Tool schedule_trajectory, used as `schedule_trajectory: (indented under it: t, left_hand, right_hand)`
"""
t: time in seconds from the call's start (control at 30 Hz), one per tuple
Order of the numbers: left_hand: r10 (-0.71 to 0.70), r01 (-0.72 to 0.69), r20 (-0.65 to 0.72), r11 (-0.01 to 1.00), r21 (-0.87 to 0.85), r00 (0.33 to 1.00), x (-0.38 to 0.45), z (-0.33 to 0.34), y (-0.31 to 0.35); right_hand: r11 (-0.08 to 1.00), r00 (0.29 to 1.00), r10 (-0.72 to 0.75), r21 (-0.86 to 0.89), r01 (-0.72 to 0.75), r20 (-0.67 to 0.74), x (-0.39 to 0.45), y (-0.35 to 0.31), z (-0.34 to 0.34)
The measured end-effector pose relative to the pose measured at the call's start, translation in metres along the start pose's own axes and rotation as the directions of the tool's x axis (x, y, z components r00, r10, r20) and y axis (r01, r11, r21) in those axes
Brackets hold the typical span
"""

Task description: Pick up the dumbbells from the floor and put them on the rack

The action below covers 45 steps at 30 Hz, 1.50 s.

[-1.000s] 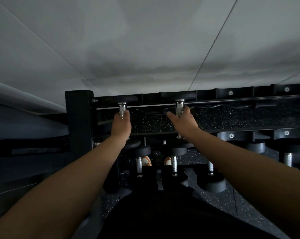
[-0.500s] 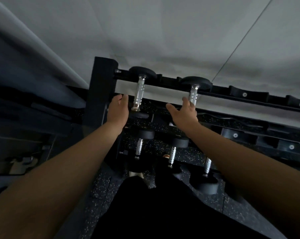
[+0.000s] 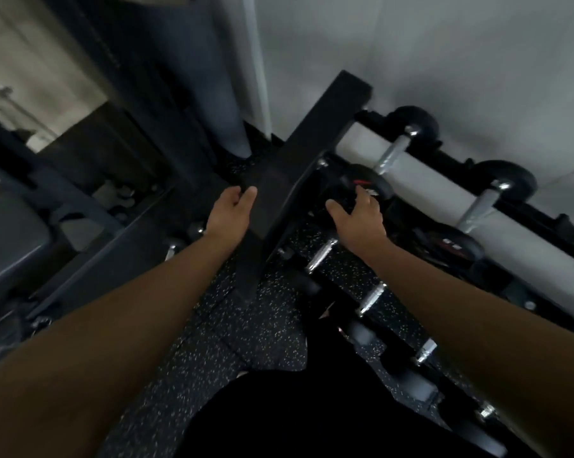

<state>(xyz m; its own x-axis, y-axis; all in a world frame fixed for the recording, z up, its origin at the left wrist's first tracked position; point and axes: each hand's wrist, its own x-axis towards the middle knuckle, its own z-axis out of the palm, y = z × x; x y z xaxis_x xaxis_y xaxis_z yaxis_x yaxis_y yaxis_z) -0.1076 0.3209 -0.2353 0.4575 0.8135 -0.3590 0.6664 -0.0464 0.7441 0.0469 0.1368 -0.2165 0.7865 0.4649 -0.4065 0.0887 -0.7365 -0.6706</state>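
Observation:
Two black dumbbells with chrome handles lie on the top tier of the black rack (image 3: 315,153): one (image 3: 391,157) near the rack's left post, another (image 3: 483,203) to its right. My left hand (image 3: 231,211) hangs empty, fingers apart, just left of the post. My right hand (image 3: 361,216) is empty too, fingers spread, right of the post and just below the near head of the first dumbbell. More dumbbells (image 3: 371,297) rest on the lower tier, their chrome handles showing.
Speckled black rubber floor (image 3: 233,328) lies below my arms. A grey wall stands behind the rack. Dark gym equipment (image 3: 64,206) fills the left side. My dark clothing covers the bottom middle of the view.
Both hands have let go of the two dumbbells, which stay on the top tier, and have drawn back. My view has swung down and to the left.

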Motion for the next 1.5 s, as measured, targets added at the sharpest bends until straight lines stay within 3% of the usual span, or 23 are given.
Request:
schedule_trajectory:
  t: [0.33,0.47,0.7,0.9,1.17,1.5]
  left_hand:
    - [-0.075,0.09,-0.119,0.988,0.128,0.99,-0.112,-0.144,-0.176]
    - [-0.112,0.141,-0.167,0.974,0.175,0.98,-0.137,-0.181,-0.221]
    - [-0.058,0.134,-0.19,0.897,0.421,0.98,-0.143,-0.216,-0.262]
    - [-0.084,0.141,-0.143,0.881,0.452,0.986,-0.106,-0.227,-0.278]
    - [-0.268,0.266,-0.072,0.822,0.504,0.961,-0.02,-0.256,-0.296]
    - [-0.27,0.198,0.039,0.789,0.582,0.962,0.101,-0.269,-0.352]
  right_hand:
    - [0.953,0.952,-0.218,-0.164,0.255,0.215,-0.12,-0.042,0.149]
    - [0.933,0.924,-0.244,-0.188,0.307,0.295,-0.148,-0.055,0.186]
    - [0.87,0.879,-0.297,-0.273,0.41,0.373,-0.157,-0.081,0.225]
    - [0.812,0.833,-0.302,-0.333,0.48,0.464,-0.125,-0.099,0.263]
    - [0.768,0.786,-0.224,-0.392,0.506,0.576,-0.058,-0.134,0.326]
    - [0.737,0.792,-0.136,-0.473,0.482,0.595,0.019,-0.156,0.427]
